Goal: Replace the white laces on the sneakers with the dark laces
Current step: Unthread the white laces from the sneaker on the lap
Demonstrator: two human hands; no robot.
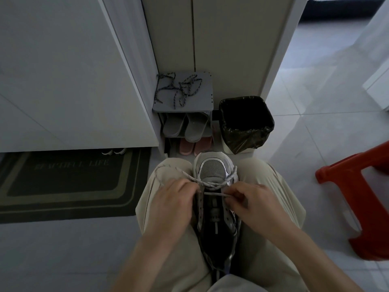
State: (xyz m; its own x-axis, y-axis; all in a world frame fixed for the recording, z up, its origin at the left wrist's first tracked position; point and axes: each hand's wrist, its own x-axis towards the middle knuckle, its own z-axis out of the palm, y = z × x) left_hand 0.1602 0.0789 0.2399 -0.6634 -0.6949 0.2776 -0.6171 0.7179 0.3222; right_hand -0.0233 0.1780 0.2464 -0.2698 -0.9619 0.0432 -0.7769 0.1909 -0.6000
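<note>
A grey and white sneaker [213, 169] rests between my knees, toe pointing away from me. A white lace [214, 183] crosses its lowest eyelets, and the upper eyelets are bare. My left hand [172, 199] pinches the lace at the sneaker's left side. My right hand [250, 200] pinches the lace on the right side. The dark speckled laces [179, 88] lie tangled on top of a small grey shoe rack [202, 102] ahead of me.
The rack holds grey slippers [185, 127] and pink slippers [194, 146] below. A bin with a black bag [246, 125] stands to its right. A red plastic stool [362, 194] is at my right, a dark doormat [69, 182] at my left.
</note>
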